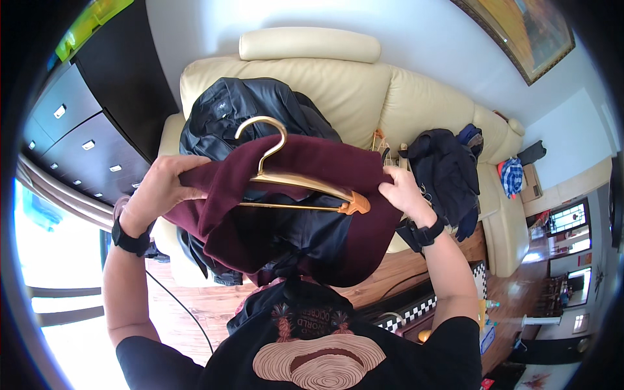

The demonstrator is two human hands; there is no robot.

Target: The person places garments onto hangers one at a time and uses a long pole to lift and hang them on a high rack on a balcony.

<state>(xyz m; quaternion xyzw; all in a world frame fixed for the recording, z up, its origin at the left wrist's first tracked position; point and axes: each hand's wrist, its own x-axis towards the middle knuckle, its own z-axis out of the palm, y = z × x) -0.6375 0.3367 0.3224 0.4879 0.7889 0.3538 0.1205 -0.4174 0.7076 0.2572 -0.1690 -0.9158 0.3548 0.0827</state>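
Observation:
Between my two hands hangs a thick maroon garment, probably a coat, spread wide in front of my chest. My left hand pinches its left side, thumb underneath the cloth. At the opposite side, my right hand grips the cloth with thumb and fingers. A gold metal clothes hanger lies at the garment's opening, hook up. Its orange-brown right end shows outside the cloth, while maroon cloth covers the left end. Behind the garment, a black leather jacket rests on the sofa, partly hidden.
The cream leather sofa runs along the wall. Dark clothes and more hangers lie on it to the right. A dark drawer cabinet stands left. A low table with a checkered edge is at my right; a cable crosses the floor.

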